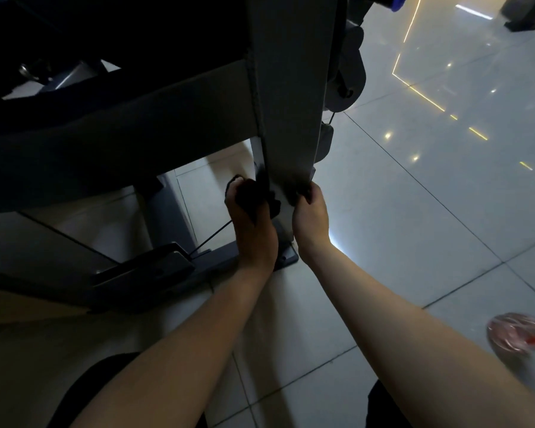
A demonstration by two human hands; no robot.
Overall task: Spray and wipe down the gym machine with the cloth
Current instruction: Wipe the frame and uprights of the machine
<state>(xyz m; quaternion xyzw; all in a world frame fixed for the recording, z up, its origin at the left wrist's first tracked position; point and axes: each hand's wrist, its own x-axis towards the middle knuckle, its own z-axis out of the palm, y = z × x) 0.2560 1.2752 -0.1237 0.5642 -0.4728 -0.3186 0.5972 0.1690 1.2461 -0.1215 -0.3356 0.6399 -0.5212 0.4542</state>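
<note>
Cloth (271, 196) wrapped low round the gym machine's gray post (288, 103)
Your left grip (250, 223) and right grip (309, 217) both have fingers curled tight on the dark cloth, one each side of the post, just above its floor plate (286, 257).

Gym machine (167, 125): grey metal frame. An upright post (288, 88) rises from a base plate (286, 257) on the tiled floor, and a horizontal beam joins the post from the left.

Cloth (273, 202): dark and bunched, wrapped around the post's lower end, just above the base plate.
</note>
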